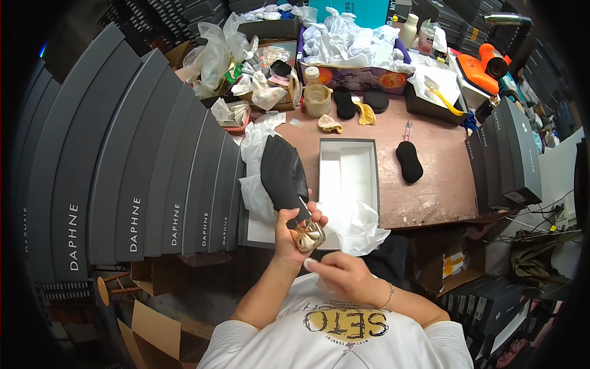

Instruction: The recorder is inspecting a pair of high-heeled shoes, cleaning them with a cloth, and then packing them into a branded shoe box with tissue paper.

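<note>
One desk [442, 197] lies ahead of the fingers, bearing work that looks midway: a shoe [279, 172] is out in hand, and an open box [333, 169] shows none inside; how much is left, the view does not tell. Grey boxes [144, 160] stand in a row left of the fingers. Far beyond the fingers, a purple box [359, 77] is heaped with crumpled paper [350, 46]; left of it, a carton [295, 91] holds mixed scraps. Just beyond the left fingers [316, 213], slightly right, the open box contains a white sheet [357, 232] spilling over its near end. Farther off rightward, a black tray [427, 111] carries paper and a yellow-handled tool [447, 103]. The black shoe is grasped near its gold-toned end by the left fingers. Well ahead of them, a jar [317, 101] holds something tan. The right fingers [344, 264], below and right of the left ones, look pinched on a pale scrap [310, 264].
</note>
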{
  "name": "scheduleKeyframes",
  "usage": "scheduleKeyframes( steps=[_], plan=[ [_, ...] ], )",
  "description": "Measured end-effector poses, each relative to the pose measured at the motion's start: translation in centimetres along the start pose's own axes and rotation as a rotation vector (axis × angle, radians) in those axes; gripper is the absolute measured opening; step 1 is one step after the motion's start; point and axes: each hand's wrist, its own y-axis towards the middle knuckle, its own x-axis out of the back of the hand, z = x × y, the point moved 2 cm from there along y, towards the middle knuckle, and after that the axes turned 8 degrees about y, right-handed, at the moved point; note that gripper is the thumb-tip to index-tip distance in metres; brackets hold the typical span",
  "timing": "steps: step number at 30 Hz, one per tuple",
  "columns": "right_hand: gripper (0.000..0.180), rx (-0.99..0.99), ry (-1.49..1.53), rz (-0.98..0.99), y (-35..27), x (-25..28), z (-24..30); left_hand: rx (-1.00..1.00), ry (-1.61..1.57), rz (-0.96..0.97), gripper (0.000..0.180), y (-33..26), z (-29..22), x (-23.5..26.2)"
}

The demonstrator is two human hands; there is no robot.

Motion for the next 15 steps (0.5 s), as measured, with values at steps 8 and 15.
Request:
scheduleKeyframes(
  steps=[8,15],
  plan=[
    [0.045,-0.167,-0.048,0.18,1.0,1.2,-3.1,-0.038,0.156,-0.12,0.042,0.8,-0.4,0.4],
    [0.037,-0.015,-0.508,-0.35,11.1,14.0,-10.8,0.128,0.305,0.196,0.03,1.3,-1.2,2.4]
  ],
)
